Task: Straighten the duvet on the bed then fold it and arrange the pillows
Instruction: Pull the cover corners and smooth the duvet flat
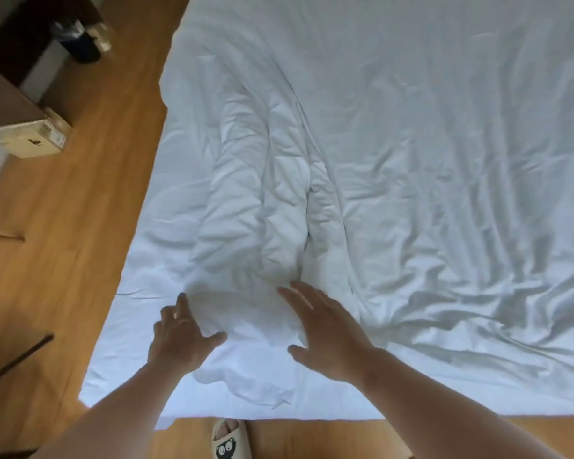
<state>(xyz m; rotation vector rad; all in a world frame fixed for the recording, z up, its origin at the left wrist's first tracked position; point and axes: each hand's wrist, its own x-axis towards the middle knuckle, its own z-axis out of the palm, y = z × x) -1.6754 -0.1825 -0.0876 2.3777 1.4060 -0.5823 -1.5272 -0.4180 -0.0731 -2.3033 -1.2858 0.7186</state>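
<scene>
Floorboards [63, 260] of warm wood fill the 9 o'clock side. A cardboard box [30, 137] sits on them at 10 o'clock, against dark furniture [4, 101]. A black bin [78, 43] stands at 11 o'clock, and a thin dark rod [17, 359] slants across the floor at 8 o'clock.

The bed [120, 359] takes up everything from the centre over to 3 o'clock. The white duvet [395, 160] lies spread over it, bunched into long ridges down the middle.

At 7 o'clock the left hand [176, 339] has its fingers spread on the duvet's rumpled near end. Just right of it, the right hand [325, 336] is flat with straight, parted fingers at the foot of the ridges. Whether it presses or hovers I cannot tell.

A pale slipper [231, 442] with a bear face peeks out at 6 o'clock.
</scene>
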